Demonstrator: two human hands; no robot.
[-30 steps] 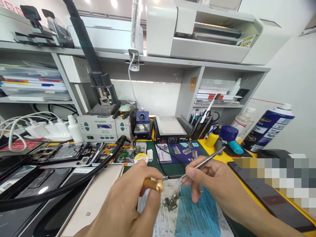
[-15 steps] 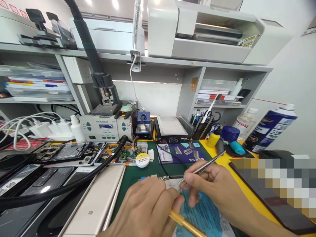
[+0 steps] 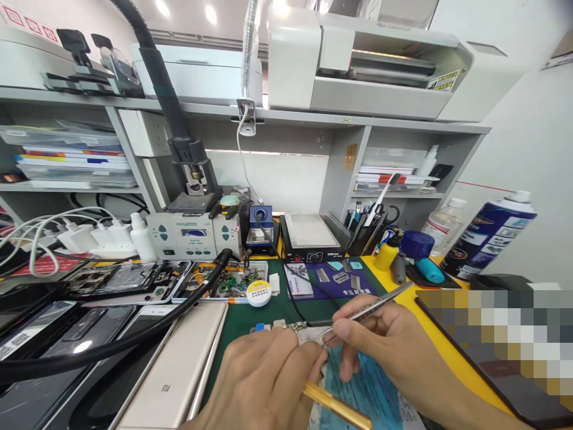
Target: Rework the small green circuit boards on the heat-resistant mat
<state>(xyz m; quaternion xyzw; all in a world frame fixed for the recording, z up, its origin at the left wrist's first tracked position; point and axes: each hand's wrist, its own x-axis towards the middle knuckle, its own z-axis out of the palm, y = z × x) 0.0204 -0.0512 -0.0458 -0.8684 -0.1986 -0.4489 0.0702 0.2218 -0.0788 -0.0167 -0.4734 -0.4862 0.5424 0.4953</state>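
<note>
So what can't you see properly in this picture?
- Head view: the tweezers tips and the part they work on, hidden behind both hands, left and right.
- The gold tool, cut off by the bottom edge.
- A blurred patch hides things at right.
- Spray can label: too small.

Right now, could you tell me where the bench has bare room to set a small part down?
Bare green mat lies between the solder tin and the hands. Yellow bench shows right of the tweezers. The left side is packed with phones and a hose.
</note>
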